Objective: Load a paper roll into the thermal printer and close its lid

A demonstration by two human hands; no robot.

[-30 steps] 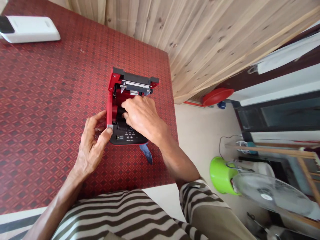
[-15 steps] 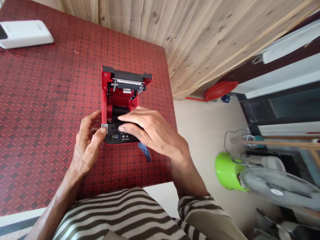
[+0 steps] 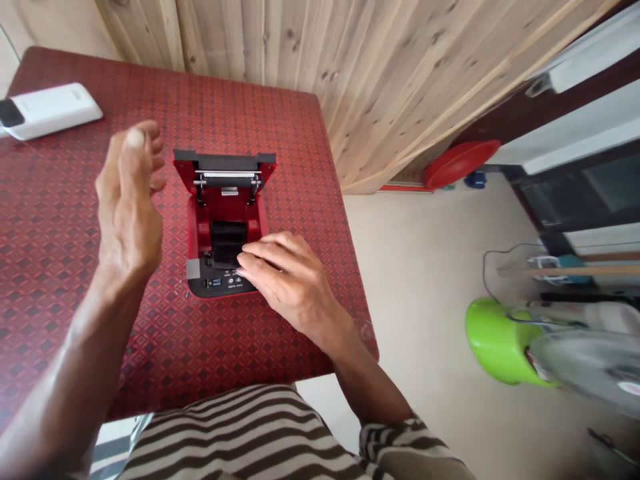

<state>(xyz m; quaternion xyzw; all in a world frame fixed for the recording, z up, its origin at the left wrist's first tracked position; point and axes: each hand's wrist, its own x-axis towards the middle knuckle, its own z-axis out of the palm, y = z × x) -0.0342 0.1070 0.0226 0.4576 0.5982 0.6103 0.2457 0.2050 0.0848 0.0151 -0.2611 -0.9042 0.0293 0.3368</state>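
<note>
A small red and black machine with a metal roller under its raised lid stands on the patterned table. Its front panel bears small buttons and white marks, and a grey patch covers the left corner. Inside the red bay lies a dark black part. My right hand is closed at the machine's right front corner, thumb and fingers together over the panel; its palm side hides whatever it may pinch. My left hand hovers left of the machine, touching nothing, thumb out and fingers loosely bent and apart.
A white oblong device with a black end lies at the table's far left. Wooden boards rise behind the red table. On the floor to the right are a green bin, a fan and a red basin.
My left hand has let go of the machine's left corner and lifted up and left. My right hand stays at its right front corner; the blue piece below it is out of sight.
</note>
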